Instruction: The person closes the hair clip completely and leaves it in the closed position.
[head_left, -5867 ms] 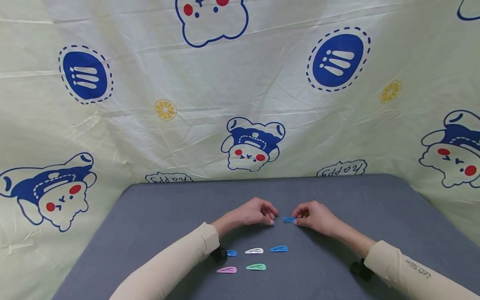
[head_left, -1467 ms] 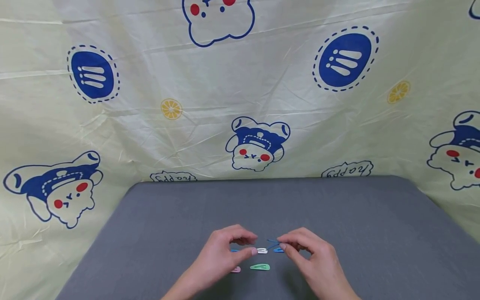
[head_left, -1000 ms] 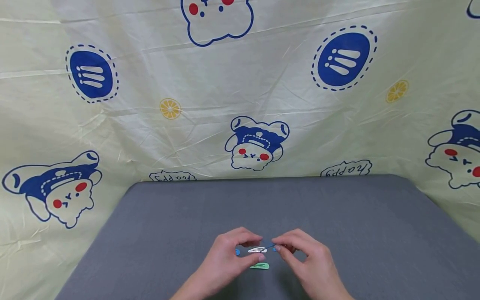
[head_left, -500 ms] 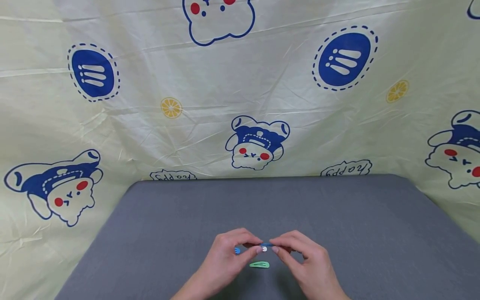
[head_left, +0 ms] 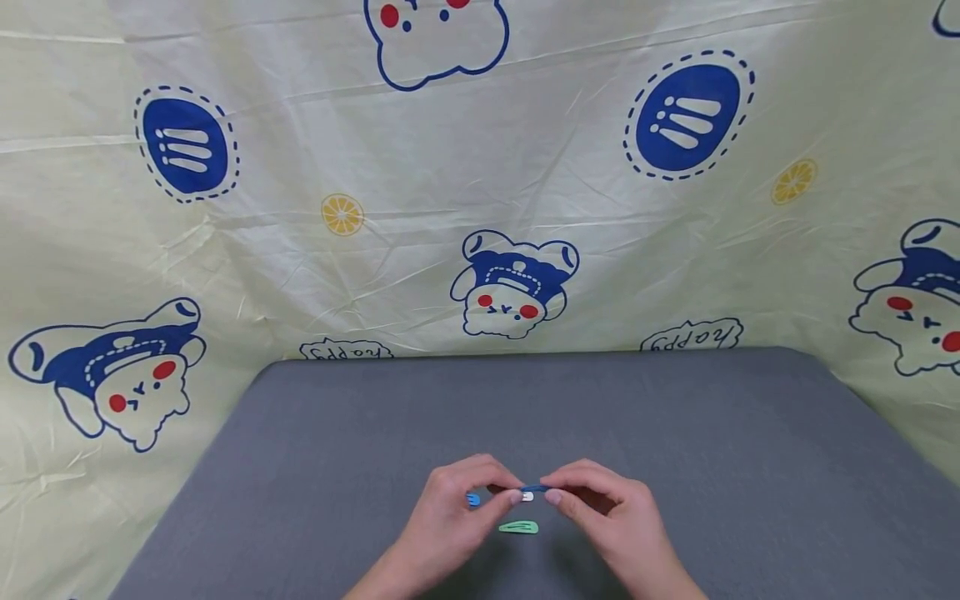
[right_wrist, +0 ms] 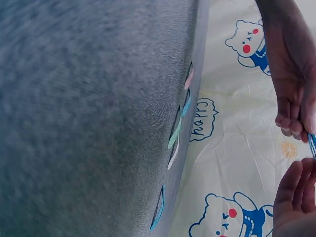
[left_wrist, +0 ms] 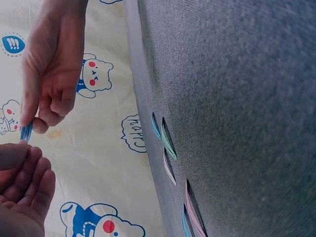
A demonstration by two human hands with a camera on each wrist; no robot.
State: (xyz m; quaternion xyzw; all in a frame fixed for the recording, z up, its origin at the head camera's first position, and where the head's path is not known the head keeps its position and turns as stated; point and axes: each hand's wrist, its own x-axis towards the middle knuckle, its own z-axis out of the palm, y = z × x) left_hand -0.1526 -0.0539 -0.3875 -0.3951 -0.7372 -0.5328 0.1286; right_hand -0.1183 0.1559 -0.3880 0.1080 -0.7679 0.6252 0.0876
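Above the table, a blue snap hair clip [head_left: 533, 488] is stretched between both hands. My left hand [head_left: 453, 512] pinches its left end between thumb and fingertips. My right hand [head_left: 618, 517] pinches the right end the same way. In the left wrist view the clip's slim blue strips [left_wrist: 26, 132] show between the fingertips. Beneath the hands lie a green hair clip [head_left: 519, 527], a white hair clip [head_left: 528, 497] partly covered, and a blue hair clip [head_left: 473, 500] behind the left fingers. The wrist views also show a pink hair clip [left_wrist: 194, 210] and another blue hair clip [left_wrist: 156, 127].
The clips lie in two loose rows on a grey cloth-covered table [head_left: 375, 425]. A pale printed curtain [head_left: 405, 275] hangs behind the table's far edge.
The right hand has brought the blue hair clip from farther back toward the near rows. Its splayed halves now look pressed together, and the left hand has taken hold of its other end.
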